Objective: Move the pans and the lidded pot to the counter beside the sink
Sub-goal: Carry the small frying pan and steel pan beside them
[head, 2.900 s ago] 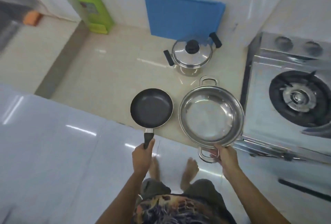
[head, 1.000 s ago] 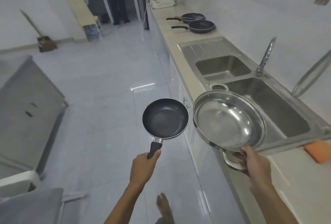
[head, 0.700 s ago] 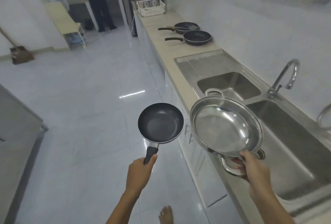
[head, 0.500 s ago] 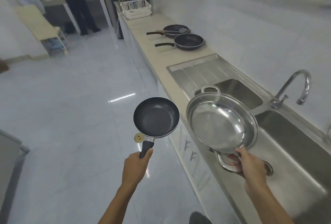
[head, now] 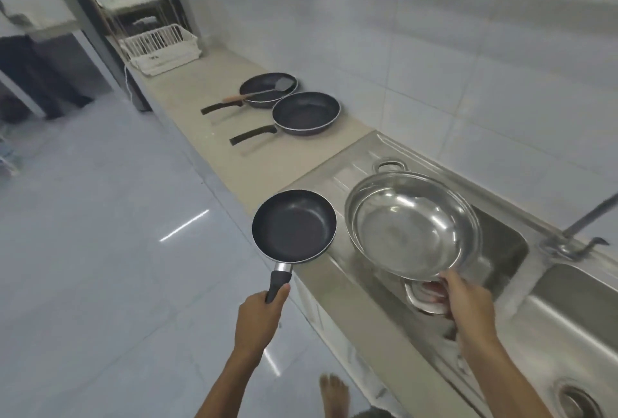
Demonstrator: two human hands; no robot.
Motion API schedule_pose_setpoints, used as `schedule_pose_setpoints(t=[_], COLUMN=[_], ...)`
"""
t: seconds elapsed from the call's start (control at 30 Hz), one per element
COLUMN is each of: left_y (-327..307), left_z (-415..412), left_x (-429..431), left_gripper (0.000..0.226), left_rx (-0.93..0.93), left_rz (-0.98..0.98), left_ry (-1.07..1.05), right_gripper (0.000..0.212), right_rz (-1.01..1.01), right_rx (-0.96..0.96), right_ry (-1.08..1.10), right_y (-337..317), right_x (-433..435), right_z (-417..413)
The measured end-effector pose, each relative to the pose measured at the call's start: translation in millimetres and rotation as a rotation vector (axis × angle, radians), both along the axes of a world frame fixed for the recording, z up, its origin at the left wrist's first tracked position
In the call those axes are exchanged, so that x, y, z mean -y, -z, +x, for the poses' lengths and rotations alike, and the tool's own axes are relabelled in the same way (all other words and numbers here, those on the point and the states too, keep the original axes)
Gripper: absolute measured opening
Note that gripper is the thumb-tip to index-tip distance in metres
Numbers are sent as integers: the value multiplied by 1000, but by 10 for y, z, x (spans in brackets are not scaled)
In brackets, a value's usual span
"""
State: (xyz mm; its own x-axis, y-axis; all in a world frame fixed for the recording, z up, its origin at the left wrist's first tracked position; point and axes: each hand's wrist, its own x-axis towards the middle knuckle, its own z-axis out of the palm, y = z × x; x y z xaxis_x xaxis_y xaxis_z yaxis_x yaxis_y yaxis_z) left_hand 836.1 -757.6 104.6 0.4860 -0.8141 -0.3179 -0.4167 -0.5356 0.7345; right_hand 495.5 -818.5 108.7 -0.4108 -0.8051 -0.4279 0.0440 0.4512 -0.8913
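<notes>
My left hand [head: 259, 319] grips the black handle of a small black frying pan [head: 293, 226], held in the air over the counter's front edge. My right hand [head: 466, 300] holds the near loop handle of a wide steel two-handled pan [head: 411, 223], tilted above the sink's drainboard [head: 337, 177] and left basin. Beyond the sink, on the beige counter [head: 200, 90], lie two black frying pans, the near one [head: 306, 113] and the far one [head: 267, 89] with a spatula [head: 261, 93] across it. The lidded pot is out of view.
A double steel sink [head: 568, 310] with a tap [head: 582, 223] runs along the right wall. White dish racks [head: 160, 46] stand at the counter's far end. Glossy floor tiles [head: 100, 250] stretch to the left. My bare foot [head: 334, 391] shows below.
I lifted both pans from beside the stove, turned and walked along the sink. The counter with the two black pans has come closer; both pans now hang over the drainboard edge.
</notes>
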Motion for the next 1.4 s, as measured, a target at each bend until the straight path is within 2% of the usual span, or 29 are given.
schedule_pose_setpoints(t=[0.17,0.37,0.57,0.93,1.4], left_y=[11,128,291,539,720], left_z=[356,555,769,988,936], left_x=[1273,2738,3912,4813,5267], left_gripper=[59,67,61,58,59], left_rx=[36,38,63,49,-67], left_rz=[33,50,59,97,111], left_ry=[165,341,563,755,772], right_gripper=[25,42,25,16,20], right_rz=[36,68,88,90,87], right_rx=[13,14,26,34,53], right_ry=[157,352,550,796,870], right_y=[41,226,334,465,631], right_x=[764,1397,1829,2212,2560], right_z=[273,582,1068,1685,1754])
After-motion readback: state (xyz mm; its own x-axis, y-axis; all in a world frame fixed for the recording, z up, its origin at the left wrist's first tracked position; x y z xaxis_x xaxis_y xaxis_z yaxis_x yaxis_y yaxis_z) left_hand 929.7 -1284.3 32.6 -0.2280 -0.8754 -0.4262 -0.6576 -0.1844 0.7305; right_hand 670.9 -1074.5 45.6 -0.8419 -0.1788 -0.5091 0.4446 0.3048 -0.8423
